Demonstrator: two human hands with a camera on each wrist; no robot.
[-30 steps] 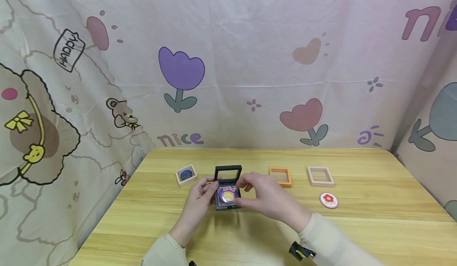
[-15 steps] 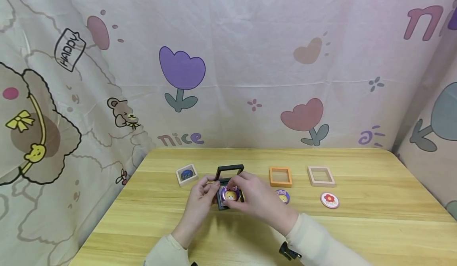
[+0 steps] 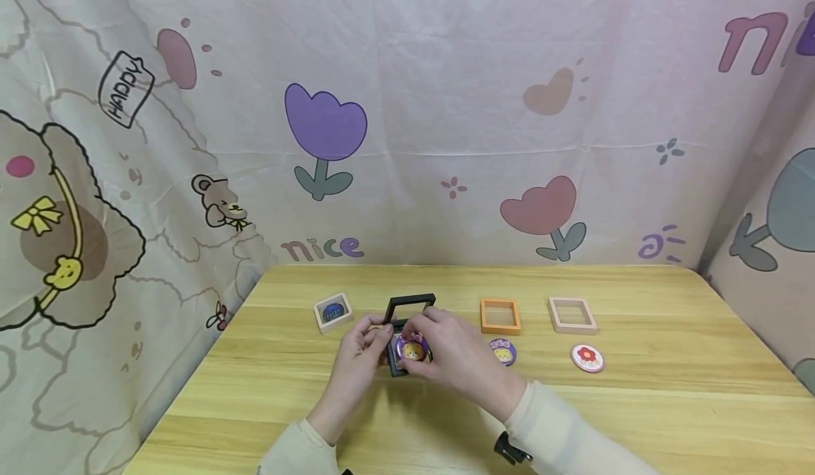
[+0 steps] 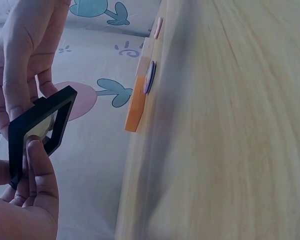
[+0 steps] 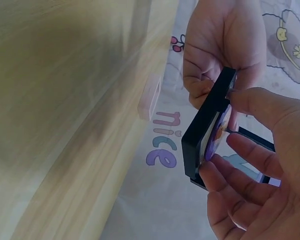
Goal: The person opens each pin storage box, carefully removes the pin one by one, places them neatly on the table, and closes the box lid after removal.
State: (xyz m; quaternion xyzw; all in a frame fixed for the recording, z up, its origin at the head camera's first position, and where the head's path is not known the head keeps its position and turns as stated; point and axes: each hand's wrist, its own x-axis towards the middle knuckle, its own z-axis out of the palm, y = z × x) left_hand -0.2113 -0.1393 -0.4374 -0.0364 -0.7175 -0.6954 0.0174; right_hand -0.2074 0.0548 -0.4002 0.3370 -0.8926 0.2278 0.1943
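A pale cloth printed with tulips hangs behind the wooden table

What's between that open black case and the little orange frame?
In the head view: the right hand, touching a purple badge, then a strip of wooden table before the orange frame.

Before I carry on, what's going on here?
A person's left grip holds the open black frame above the table; the right grip pinches a purple badge at its lower half, whether seated is unclear. To the left, a cream frame holds a blue badge. To the right lie an orange frame, a pink frame, a second purple badge and a red-flower badge.
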